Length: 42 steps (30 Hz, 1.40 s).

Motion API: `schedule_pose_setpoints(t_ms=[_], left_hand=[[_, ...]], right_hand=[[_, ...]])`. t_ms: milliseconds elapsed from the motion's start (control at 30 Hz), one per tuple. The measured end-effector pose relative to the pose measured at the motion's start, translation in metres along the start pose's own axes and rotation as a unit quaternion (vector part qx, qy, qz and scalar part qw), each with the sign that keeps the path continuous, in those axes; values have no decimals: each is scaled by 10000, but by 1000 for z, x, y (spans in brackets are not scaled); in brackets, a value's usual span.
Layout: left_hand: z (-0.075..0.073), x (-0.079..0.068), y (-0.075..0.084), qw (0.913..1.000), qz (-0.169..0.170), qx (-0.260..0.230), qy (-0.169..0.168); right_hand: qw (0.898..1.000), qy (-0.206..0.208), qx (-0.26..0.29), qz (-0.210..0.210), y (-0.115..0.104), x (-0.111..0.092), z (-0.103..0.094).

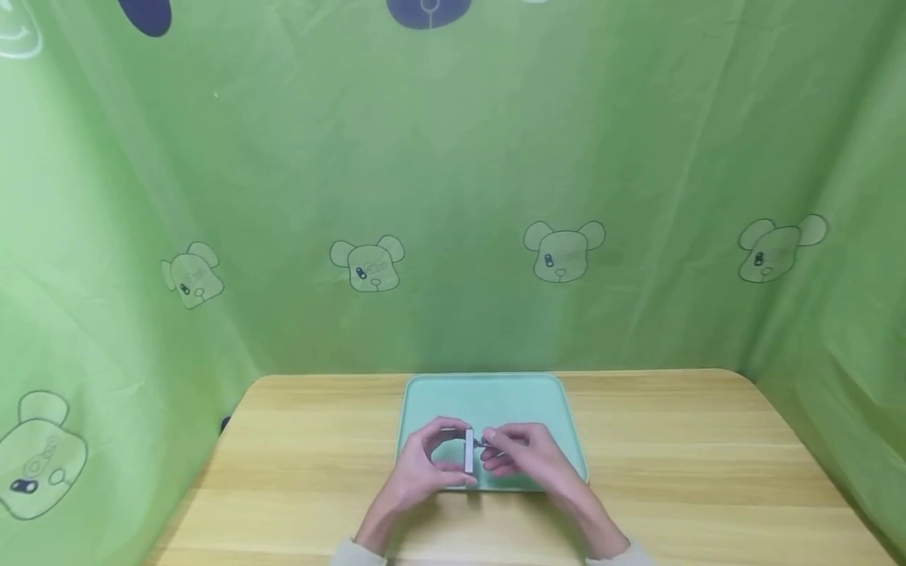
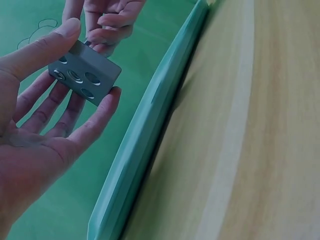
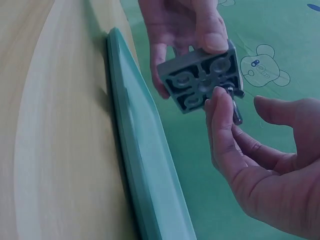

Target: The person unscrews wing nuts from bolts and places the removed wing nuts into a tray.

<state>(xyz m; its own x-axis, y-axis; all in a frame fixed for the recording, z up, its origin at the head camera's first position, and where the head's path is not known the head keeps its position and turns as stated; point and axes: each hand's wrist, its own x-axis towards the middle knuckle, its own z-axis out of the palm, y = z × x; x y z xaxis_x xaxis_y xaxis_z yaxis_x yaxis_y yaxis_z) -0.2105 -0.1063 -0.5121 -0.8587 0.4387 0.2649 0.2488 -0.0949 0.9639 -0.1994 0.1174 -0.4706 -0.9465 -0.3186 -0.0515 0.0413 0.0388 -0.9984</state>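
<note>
My left hand (image 1: 419,465) grips a square grey metal block (image 2: 85,72) by opposite edges, thumb on one and fingertips on the other. Round holes show on its flat face in the left wrist view. In the right wrist view, the other face of the block (image 3: 200,80) has round recesses and ribs. A thin dark metal pin, perhaps a screw (image 3: 237,114), sticks out near the block's corner. My right hand (image 1: 527,452) is at this pin, its bent index finger beside it and seemingly touching. The thumb (image 3: 275,110) stands apart from the pin.
Below both hands lies a light green tray (image 1: 488,393) with a raised rim, on a wooden table (image 1: 679,456). Green curtains (image 1: 453,157) printed with bear heads enclose the table at the back and both sides.
</note>
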Motion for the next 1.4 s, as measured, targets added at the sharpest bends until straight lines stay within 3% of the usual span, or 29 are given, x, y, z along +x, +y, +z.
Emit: schedule_pose_setpoints(t_ms=[267, 867, 1167, 1400], left_hand=[[3, 0, -1, 9999, 104, 112, -60], [9, 0, -1, 9997, -67, 25, -221], [11, 0, -2, 9998, -88, -50, -187], [8, -1, 0, 9996, -140, -182, -181]], right_hand=[[9994, 25, 173, 290, 7, 5, 1], [9959, 159, 698, 557, 7, 6, -4], [9972, 239, 625, 319, 6, 6, -4], [9991, 324, 32, -268, 4, 6, 2]])
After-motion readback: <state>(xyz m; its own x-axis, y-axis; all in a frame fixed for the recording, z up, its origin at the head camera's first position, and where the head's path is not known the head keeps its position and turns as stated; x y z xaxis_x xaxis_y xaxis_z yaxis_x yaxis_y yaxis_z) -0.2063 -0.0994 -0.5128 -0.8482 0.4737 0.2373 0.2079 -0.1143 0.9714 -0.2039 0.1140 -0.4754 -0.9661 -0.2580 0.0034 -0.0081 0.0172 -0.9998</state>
